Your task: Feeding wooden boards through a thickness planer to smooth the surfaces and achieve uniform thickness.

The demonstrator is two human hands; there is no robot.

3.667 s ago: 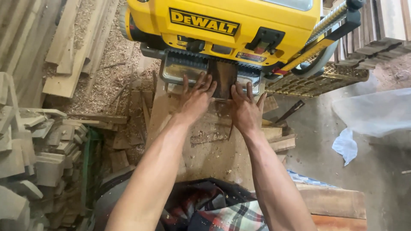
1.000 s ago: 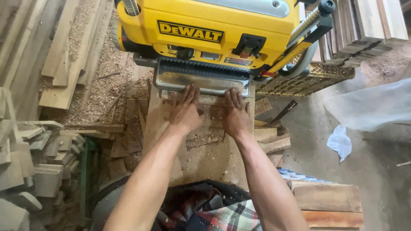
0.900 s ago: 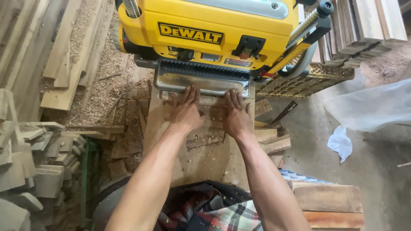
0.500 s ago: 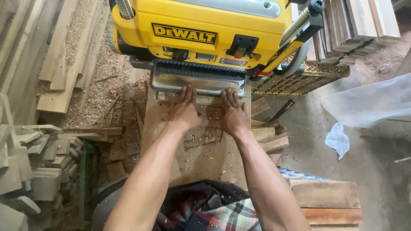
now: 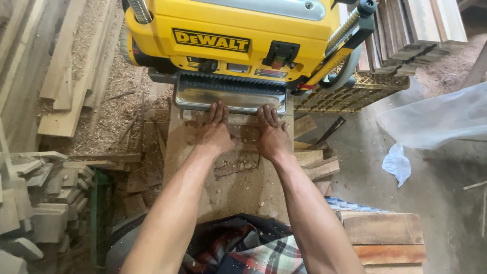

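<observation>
In the head view, both hands lie flat on a wooden board (image 5: 238, 167) that rests on a dusty wooden table (image 5: 177, 152) in front of a yellow planer (image 5: 233, 40). The left hand (image 5: 213, 133) is open, palm down, with the fingers (image 5: 219, 109) stretched forward and close together; their tips reach the edge of the shiny metal infeed plate (image 5: 231, 99) of the planer. The right hand (image 5: 271, 134) is open in the same way, just beside the left one, and its fingers (image 5: 268, 112) also touch the near edge of the plate. Neither hand grips anything; they only press on the board. The far end of the board is at the mouth of the planer, at the far edge of the table, and the near end lies toward the person. Wood shavings (image 5: 127, 96) cover the ground left of the table, beside long planks (image 5: 66, 76). A stack of cut wood pieces (image 5: 35, 198) is at the lower left. Right of the table there are short wood blocks (image 5: 317, 162), a yellow plastic crate (image 5: 355, 94), a white rag (image 5: 396, 163) on the concrete floor (image 5: 446, 203), and a clear plastic sheet (image 5: 441, 116)
</observation>
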